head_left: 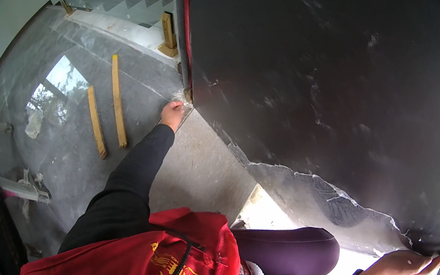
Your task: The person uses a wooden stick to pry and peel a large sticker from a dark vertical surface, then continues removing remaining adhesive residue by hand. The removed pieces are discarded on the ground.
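A large dark panel (pixel 323 96) fills the upper right, scuffed with white marks. Its lower part carries a ragged, torn edge of thin film (pixel 332 185), with a paler strip below it. My left hand (pixel 173 114) is low by the panel's left bottom corner, fingers curled closed; what they hold, if anything, is hidden. On the far right, my right hand (pixel 404 266) lies palm up just beneath the panel's right bottom corner, its fingers stretched out. A red strip (pixel 186 18) runs down the panel's left edge.
Two wooden strips (pixel 119 101) lie on the grey polished floor (pixel 69 155) at left. Beyond stand a glass balustrade with a gold-coloured post (pixel 168 36) and steps. White-grey legs of a stand (pixel 3 179) reach in at left. My bent knee (pixel 293 254) is below the panel.
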{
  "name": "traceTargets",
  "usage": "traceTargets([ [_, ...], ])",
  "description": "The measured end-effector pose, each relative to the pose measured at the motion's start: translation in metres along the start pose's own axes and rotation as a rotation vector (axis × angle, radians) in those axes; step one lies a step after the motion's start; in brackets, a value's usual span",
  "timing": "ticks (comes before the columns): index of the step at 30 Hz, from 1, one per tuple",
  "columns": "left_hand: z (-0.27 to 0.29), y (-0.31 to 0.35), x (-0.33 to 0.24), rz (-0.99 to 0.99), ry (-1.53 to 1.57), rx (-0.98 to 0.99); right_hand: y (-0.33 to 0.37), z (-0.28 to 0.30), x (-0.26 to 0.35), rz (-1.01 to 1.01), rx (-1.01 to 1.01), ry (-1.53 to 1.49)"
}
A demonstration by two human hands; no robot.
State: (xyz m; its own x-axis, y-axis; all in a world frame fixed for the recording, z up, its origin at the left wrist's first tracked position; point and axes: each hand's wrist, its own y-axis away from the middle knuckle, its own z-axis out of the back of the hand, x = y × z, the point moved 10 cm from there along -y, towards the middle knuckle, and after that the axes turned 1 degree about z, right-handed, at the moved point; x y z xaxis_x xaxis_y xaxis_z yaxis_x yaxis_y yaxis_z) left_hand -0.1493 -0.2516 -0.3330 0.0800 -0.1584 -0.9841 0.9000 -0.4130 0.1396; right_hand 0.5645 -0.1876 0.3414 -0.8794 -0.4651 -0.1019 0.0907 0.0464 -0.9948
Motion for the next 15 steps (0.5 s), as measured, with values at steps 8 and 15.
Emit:
traceTargets([
  [8,0.021,0.138,-0.016,0.061,-0.008,-0.107,-0.027,0.132,-0.097,-0.078,-0.058,-0.149],
  [15,0.02,0.185,-0.042,-0.045,-0.185,-0.126,-0.035,0.204,-0.146,-0.137,-0.069,-0.217],
])
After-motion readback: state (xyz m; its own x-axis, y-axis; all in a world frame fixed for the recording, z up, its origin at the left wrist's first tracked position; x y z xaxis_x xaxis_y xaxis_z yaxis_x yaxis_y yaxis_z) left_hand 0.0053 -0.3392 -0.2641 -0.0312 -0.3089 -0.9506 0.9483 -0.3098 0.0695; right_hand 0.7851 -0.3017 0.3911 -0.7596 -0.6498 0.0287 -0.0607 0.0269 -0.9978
